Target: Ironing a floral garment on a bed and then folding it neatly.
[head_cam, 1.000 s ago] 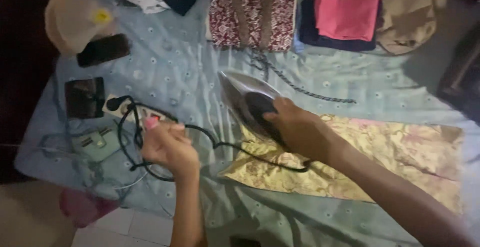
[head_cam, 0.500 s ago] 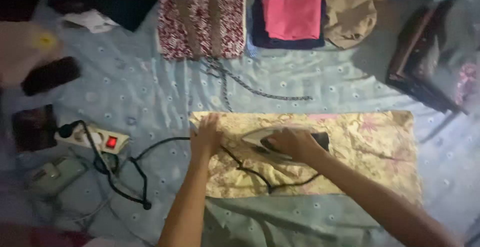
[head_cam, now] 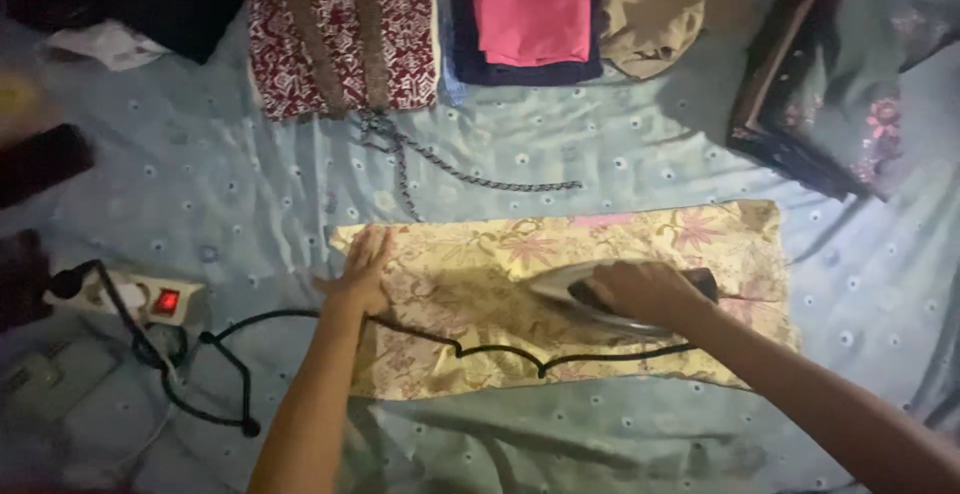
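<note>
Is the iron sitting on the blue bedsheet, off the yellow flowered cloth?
No, the iron rests on the yellow flowered cloth, held by the right hand, while the left hand presses the cloth's left end.

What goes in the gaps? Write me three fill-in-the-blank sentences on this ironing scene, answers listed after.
1. The right hand grips the handle of the ____, which rests on the yellow floral cloth.
2. The left hand lies flat on the cloth's ____ end.
3. The black cord runs to a white power strip whose switch glows ____.

Missing words: iron; left; red
</note>
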